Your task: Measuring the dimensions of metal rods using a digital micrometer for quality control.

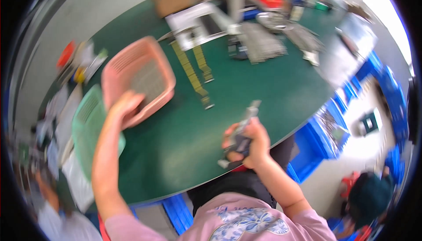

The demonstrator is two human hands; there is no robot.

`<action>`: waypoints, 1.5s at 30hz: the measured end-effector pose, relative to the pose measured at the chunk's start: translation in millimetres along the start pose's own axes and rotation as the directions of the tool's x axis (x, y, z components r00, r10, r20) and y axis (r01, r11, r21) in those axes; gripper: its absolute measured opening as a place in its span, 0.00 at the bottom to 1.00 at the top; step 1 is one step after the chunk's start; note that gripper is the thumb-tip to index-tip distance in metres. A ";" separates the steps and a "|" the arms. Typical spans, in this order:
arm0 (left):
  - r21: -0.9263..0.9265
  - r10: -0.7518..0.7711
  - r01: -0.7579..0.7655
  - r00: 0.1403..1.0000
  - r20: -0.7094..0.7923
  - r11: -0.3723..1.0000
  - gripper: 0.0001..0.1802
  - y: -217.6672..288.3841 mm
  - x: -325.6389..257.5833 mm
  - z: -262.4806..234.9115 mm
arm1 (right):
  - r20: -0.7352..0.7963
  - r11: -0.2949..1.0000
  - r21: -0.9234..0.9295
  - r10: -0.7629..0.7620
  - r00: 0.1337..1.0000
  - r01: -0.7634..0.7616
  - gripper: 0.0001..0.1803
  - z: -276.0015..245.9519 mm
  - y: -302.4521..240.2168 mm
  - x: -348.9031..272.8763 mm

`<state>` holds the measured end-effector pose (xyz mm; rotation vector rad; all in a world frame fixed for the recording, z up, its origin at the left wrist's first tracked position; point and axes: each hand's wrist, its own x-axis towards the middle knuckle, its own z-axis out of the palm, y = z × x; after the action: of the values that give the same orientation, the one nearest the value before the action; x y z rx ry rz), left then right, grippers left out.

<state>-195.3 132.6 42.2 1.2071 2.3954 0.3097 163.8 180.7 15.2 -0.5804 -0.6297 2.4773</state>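
Plainly, we have our left hand in the pink basket, over its near side; blur means we cannot tell whether its fingers hold anything. Our right hand grips a dark-grey piece near the table's front edge. Two olive strips lie right of the basket.

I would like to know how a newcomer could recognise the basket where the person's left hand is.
Start from the big green table and go to its left side, where two baskets sit close together. Yours is the one farther right, the pink basket, with the left hand at its near side. Its pink colour separates it from the pale green basket beside it.
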 end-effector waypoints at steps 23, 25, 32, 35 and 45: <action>-0.978 0.485 -0.190 0.865 -0.128 0.081 0.11 117.4 -137.2 104.9 | 0.123 0.993 -0.071 -0.084 0.989 0.093 0.34 -7.3 1.0 3.4; -0.980 0.484 -0.180 0.867 -0.115 0.090 0.11 118.4 -139.0 113.1 | 0.122 0.994 -0.039 -0.098 0.988 0.103 0.34 -7.6 3.0 4.2; -0.973 0.463 -0.169 0.883 -0.078 0.160 0.07 117.5 -144.3 123.6 | 0.107 0.993 -0.006 -0.119 0.987 0.120 0.35 -7.3 4.0 3.8; -0.978 0.458 -0.158 0.885 -0.079 0.138 0.09 113.3 -143.6 125.8 | 0.104 0.994 0.003 -0.111 0.988 0.111 0.35 -7.5 3.0 3.3; -0.980 0.451 -0.146 0.890 -0.070 0.136 0.14 112.1 -143.9 132.5 | 0.108 0.993 0.061 -0.110 0.988 0.104 0.34 -8.3 3.7 3.4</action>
<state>22.3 83.9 9.3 0.8984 1.1025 1.4773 164.0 182.4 5.7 -0.3791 -0.6164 2.4303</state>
